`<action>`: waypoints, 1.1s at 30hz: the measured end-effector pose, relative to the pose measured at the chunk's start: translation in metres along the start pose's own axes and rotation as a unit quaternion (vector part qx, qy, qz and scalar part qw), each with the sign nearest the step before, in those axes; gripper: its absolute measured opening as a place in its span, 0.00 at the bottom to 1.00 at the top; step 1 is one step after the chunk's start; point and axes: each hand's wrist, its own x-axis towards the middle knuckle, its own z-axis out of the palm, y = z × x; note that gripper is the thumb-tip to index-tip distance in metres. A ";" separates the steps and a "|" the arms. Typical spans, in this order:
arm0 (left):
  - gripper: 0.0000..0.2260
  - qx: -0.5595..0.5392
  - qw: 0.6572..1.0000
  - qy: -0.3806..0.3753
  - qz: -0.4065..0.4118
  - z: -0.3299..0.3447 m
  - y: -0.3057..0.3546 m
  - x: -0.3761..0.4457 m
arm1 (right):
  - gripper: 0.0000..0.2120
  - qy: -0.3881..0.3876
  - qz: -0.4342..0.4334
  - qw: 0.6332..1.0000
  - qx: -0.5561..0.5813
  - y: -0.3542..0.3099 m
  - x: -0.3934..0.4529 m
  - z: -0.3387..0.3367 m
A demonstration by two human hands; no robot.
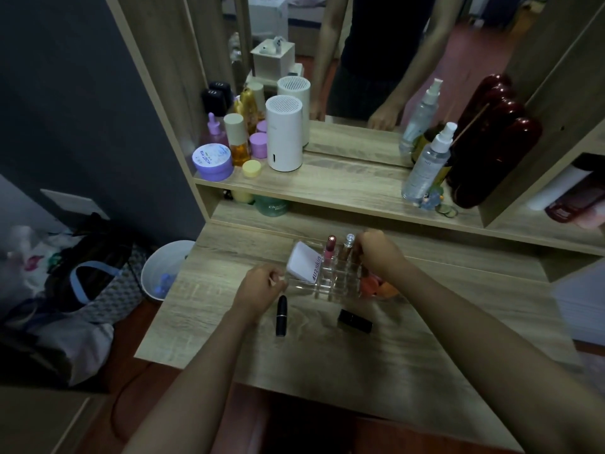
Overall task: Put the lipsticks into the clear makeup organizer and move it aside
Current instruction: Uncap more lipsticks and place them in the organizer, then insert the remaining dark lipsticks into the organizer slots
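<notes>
The clear makeup organizer (330, 283) stands on the wooden desk. A pink lip tube (329, 249) and a brown one (346, 247) stand upright in its back slots. A white compact (302, 264) lies in its left part, orange sponges (376, 286) in its right. My left hand (262, 288) grips the organizer's front left corner. My right hand (376, 253) is closed at its back right, beside the brown tube; what it pinches is hidden. A black round lipstick (281, 315) and a black square lipstick (355, 321) lie on the desk in front.
The shelf above holds a white cylinder device (284, 134), purple jars (212, 162), amber bottles, spray bottles (425, 165) and a dark red object (491, 142) before a mirror. A white bin (165, 270) and bags sit on the floor at left.
</notes>
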 end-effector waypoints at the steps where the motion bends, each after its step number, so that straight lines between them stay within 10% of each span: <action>1: 0.08 0.001 1.000 -0.002 0.000 0.000 0.000 0.001 | 0.09 0.001 -0.002 1.000 0.000 0.000 0.000 0.000; 26: 0.14 0.075 0.981 -0.176 -0.035 0.005 0.005 -0.007 | 0.06 0.085 0.038 0.995 -0.046 0.018 -0.033 -0.039; 33: 0.14 0.088 0.976 -0.196 -0.022 0.011 0.015 -0.007 | 0.13 -0.127 -0.069 0.987 -0.067 0.008 -0.083 0.022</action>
